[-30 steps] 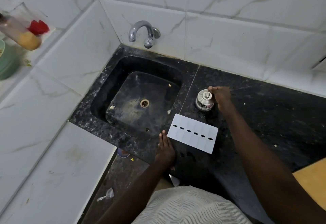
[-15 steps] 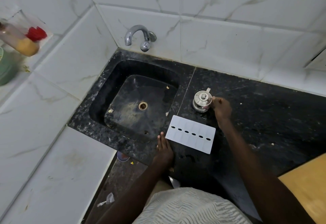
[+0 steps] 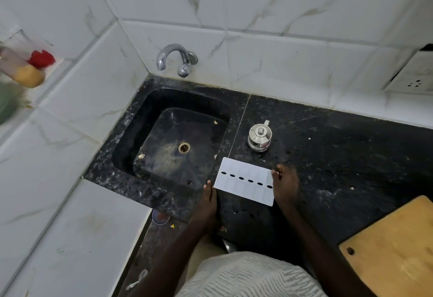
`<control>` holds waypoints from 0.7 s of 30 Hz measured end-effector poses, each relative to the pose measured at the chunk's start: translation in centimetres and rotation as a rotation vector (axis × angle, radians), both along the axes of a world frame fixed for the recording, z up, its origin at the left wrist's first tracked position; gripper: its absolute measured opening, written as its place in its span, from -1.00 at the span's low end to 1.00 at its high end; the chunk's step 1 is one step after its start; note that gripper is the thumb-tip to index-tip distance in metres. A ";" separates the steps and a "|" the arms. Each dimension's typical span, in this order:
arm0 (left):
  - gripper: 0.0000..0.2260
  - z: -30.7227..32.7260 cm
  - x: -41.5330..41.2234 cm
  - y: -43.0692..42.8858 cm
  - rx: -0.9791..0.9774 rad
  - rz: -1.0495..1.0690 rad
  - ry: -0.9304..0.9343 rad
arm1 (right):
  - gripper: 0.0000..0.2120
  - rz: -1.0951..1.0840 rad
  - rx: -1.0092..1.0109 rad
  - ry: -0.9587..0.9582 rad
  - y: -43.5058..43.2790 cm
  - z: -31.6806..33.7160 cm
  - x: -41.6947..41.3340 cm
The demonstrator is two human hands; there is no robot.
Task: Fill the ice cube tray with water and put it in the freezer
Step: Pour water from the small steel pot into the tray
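The right hand (image 3: 284,184) has left the steel pot (image 3: 260,137) and moved to the right short end of the ice cube tray (image 3: 246,180). The left hand (image 3: 207,199) remains at the left short end. The tray has not shifted on the countertop (image 3: 328,156).

**Tray.** White plastic, rectangular, thin. A row of six dark oval slots runs along its middle, and faint ridges divide its surface into cells. It lies flat on the countertop just beside the near right corner of the sink (image 3: 126,154), with the steel pot close behind it.

**Left hand.** Fingers are straight and pressed together, palm down on the stone. The fingertips reach the tray's left edge.

**Right hand.** Knuckles face up and the fingers bend down against the tray's right edge. Whether they pinch that edge or only touch it cannot be told.

**Surroundings.**
- The countertop is black speckled stone, dull and spotted with crumbs.
- The sink is a rounded square basin of the same dark stone, with a brass-ringed drain (image 3: 184,148).
- A curved chrome tap (image 3: 173,59) projects from the white marble-veined wall tiles.
- The pot is polished steel, round, with a knobbed lid and a small spout.
- A wooden cutting board (image 3: 393,250) lies at the right, with a hole near one corner.
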State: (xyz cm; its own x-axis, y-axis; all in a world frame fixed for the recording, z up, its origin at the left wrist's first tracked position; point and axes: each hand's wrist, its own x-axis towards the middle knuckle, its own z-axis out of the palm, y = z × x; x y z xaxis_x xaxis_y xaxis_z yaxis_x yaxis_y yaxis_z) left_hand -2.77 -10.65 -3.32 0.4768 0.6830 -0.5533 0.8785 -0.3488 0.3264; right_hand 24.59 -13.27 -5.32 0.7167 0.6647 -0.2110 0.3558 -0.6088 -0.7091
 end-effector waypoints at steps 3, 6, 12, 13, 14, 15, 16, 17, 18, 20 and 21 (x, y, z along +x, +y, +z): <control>0.37 0.1 -0.7 0.2 -0.023 0.040 -0.087 | -0.65 0.015 -0.055 0.009 -0.4 -0.5 -0.4; 0.34 0.3 -1.0 0.2 -0.015 0.047 -0.112 | -0.61 0.050 -0.107 0.025 -0.7 -0.4 -0.4; -0.41 0.2 -1.3 0.8 0.137 0.247 -0.248 | -0.62 0.064 -0.108 0.030 -2.3 0.1 -0.3; -0.52 0.1 -1.3 1.0 0.180 0.298 -0.258 | -0.63 0.066 -0.103 0.029 -2.4 0.0 -0.3; -0.60 0.3 -1.1 1.2 0.206 0.348 -0.275 | -0.64 0.063 -0.103 0.033 -2.6 -0.1 -0.3; -0.67 0.4 -0.9 1.6 0.220 0.409 -0.290 | -0.64 0.056 -0.106 0.044 -2.7 -0.1 -0.3; -0.73 0.7 -0.5 1.9 0.232 0.471 -0.304 | -0.65 0.050 -0.108 0.056 -2.8 -0.1 -0.3; -0.78 1.1 0.0 2.3 0.241 0.531 -0.315 | -0.65 0.047 -0.108 0.068 -2.9 -0.1 -0.3; -0.81 1.5 0.5 2.7 0.241 0.574 -0.332 | -0.65 0.049 -0.105 0.076 -2.9 0.0 -0.4; -0.77 2.1 1.6 3.3 0.212 0.607 -0.382 | -0.65 0.058 -0.098 0.090 -3.1 0.0 -0.4; -0.75 2.2 2.2 3.6 0.190 0.601 -0.410 | -0.66 0.062 -0.094 0.097 -3.3 0.1 -0.5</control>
State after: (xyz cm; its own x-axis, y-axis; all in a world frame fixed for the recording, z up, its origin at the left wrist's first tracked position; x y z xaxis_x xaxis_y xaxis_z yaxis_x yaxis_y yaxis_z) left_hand -0.60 -7.10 -1.08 0.1340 0.9567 -0.2583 0.7566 0.0696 0.6502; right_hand 24.10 -16.53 -5.24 0.6478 0.6813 -0.3410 0.3275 -0.6531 -0.6828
